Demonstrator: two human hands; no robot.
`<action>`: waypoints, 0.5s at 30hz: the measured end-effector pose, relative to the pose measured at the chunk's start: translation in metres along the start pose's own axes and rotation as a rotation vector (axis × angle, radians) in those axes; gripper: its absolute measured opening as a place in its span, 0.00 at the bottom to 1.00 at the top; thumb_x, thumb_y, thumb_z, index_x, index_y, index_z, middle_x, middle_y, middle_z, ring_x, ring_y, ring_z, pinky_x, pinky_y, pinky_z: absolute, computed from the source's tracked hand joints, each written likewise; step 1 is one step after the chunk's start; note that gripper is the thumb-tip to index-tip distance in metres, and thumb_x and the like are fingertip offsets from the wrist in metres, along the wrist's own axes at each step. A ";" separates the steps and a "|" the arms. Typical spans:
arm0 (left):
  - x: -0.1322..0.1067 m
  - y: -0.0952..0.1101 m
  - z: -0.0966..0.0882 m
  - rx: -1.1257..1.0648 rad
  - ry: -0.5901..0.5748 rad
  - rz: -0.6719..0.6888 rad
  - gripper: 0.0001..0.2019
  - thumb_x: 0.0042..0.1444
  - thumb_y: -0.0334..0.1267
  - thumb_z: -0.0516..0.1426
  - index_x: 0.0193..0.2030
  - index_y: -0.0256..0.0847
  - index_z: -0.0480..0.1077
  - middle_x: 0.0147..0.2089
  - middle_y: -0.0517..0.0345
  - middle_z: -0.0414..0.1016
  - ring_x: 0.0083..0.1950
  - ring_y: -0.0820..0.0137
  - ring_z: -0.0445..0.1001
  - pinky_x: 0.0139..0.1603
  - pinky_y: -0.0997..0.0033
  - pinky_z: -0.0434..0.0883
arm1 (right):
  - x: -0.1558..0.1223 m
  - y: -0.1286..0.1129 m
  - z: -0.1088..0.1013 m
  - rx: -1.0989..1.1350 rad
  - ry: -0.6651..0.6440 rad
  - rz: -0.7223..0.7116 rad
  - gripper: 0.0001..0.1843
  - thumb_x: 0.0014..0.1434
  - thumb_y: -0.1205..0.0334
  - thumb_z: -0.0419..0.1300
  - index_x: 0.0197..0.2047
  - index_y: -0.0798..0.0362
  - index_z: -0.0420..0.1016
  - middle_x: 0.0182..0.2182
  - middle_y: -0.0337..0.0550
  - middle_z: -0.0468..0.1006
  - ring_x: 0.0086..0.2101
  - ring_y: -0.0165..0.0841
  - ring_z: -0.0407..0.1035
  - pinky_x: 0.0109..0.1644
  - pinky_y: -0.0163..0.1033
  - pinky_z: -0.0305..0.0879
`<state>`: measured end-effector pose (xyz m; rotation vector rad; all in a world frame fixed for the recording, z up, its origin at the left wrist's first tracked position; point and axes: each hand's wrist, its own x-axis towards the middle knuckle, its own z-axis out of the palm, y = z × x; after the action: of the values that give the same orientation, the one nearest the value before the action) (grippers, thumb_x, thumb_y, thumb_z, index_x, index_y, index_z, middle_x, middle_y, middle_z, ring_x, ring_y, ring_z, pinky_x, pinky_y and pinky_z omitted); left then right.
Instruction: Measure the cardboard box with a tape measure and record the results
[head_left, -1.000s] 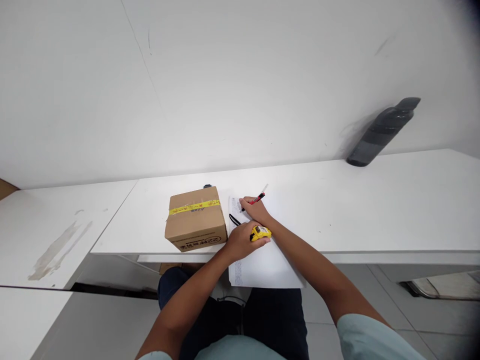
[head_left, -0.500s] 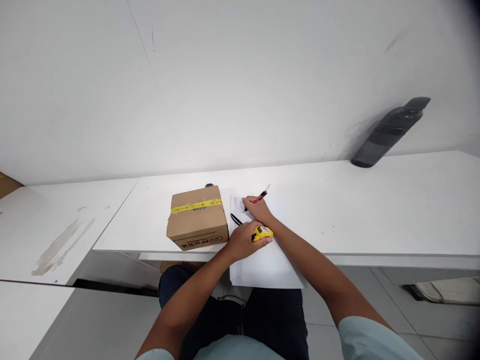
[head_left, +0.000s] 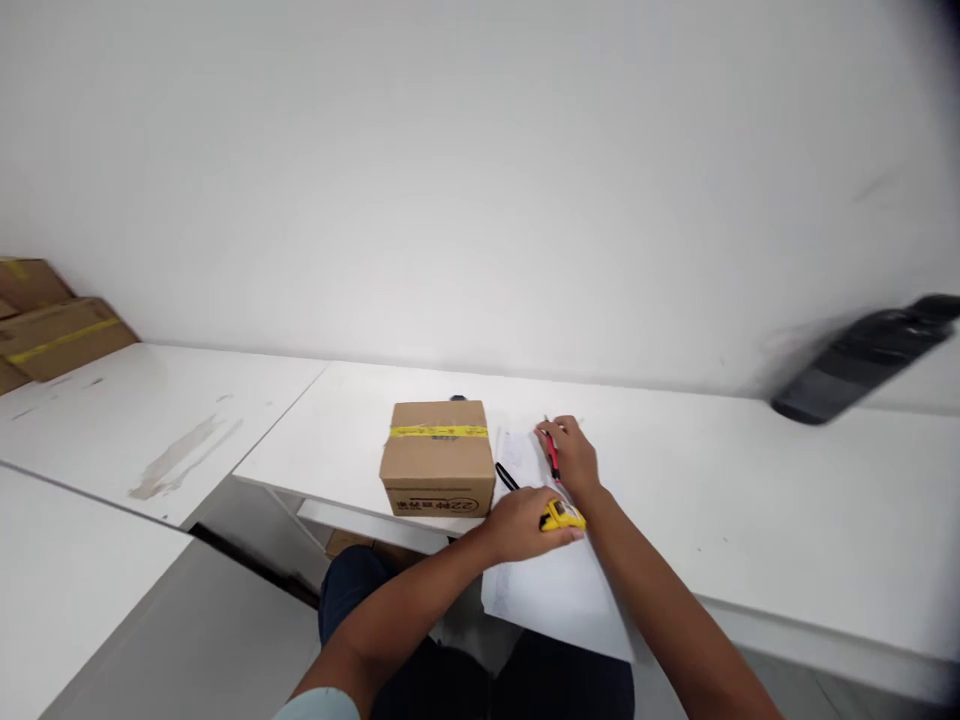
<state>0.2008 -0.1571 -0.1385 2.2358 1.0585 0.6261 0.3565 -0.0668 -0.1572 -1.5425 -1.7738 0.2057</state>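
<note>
A white sheet of paper lies on the white table and hangs over its front edge. My right hand rests on the top of the sheet, fingers closed round a red pen. My left hand is closed on a small yellow tape measure pressed on the paper; its black strap loops out toward the box. A taped brown cardboard box stands just left of the paper, a little apart from my left hand.
A dark, blurred bottle-like object stands at the back right against the wall. A second white table adjoins on the left, with stacked cardboard boxes at its far end. My legs are under the table edge.
The view has swung left and tilted, bringing the stacked boxes into sight. My right hand has turned the pen more upright. My left hand stays on the tape measure.
</note>
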 end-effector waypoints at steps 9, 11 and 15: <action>-0.006 0.004 0.000 0.044 -0.004 0.013 0.20 0.55 0.56 0.59 0.43 0.40 0.70 0.41 0.50 0.76 0.44 0.58 0.73 0.43 0.64 0.65 | 0.008 0.002 0.009 -0.285 -0.023 0.106 0.25 0.56 0.77 0.50 0.54 0.57 0.74 0.44 0.54 0.72 0.42 0.40 0.68 0.42 0.40 0.60; -0.014 0.012 -0.001 -0.097 0.018 -0.030 0.19 0.54 0.54 0.61 0.41 0.40 0.70 0.40 0.51 0.75 0.44 0.59 0.72 0.44 0.64 0.65 | 0.006 -0.008 0.000 -0.300 -0.038 0.102 0.27 0.57 0.76 0.50 0.58 0.55 0.72 0.43 0.52 0.71 0.39 0.38 0.69 0.40 0.40 0.62; -0.036 0.045 -0.012 -0.863 0.125 -0.199 0.27 0.48 0.61 0.63 0.42 0.39 0.70 0.38 0.55 0.75 0.39 0.66 0.71 0.39 0.69 0.66 | -0.029 -0.040 -0.035 -0.049 0.127 0.061 0.23 0.66 0.62 0.49 0.62 0.56 0.67 0.43 0.51 0.69 0.38 0.37 0.69 0.40 0.42 0.68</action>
<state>0.1963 -0.2053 -0.1057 1.3444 0.8266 0.9238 0.3468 -0.1160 -0.1222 -1.6096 -1.6448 0.0924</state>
